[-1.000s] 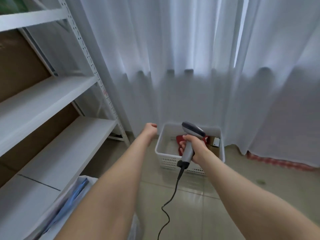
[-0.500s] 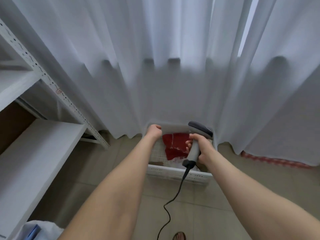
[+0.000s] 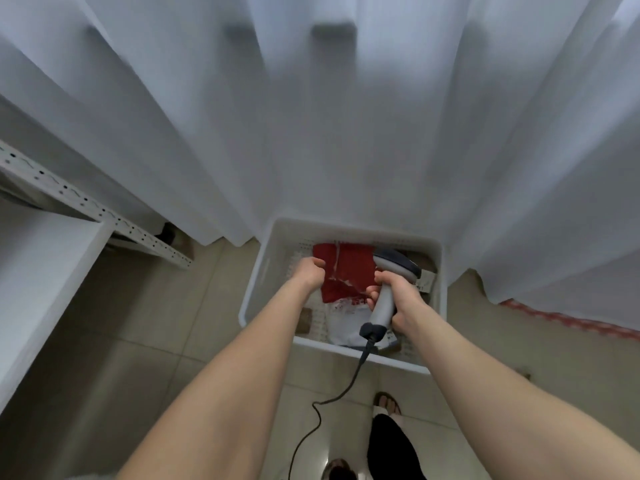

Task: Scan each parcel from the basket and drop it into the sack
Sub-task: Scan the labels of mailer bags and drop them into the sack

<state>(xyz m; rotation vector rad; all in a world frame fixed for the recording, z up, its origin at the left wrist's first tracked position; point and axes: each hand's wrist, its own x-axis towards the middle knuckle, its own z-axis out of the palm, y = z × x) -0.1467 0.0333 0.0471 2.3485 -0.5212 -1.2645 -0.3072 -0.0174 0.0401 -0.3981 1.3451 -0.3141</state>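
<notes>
Since a second ago my view has tipped down onto the basket and my left hand has dropped inside it. Its fingers are now curled on the left edge of the red parcel, gripping it. My right hand is wrapped around the handle of 1 grey scanner, held just right of that parcel, with its dark head over the basket's far right corner.

The scanner and my right wrist cover part of the contents. 1 black cable trails from the handle's base, across the near rim and down to the floor tiles.

The 1 white basket holds 1 red parcel toward the far side and 1 white parcel with red print below my right hand. There are also brown pieces I cannot count, 1 beside my left wrist and more under the scanner head.

A white curtain hangs just beyond both hands. A white shelf rack stands well left of my left hand. A red-checked cloth strip lies far right, and 1 sandalled foot shows below the scanner.
</notes>
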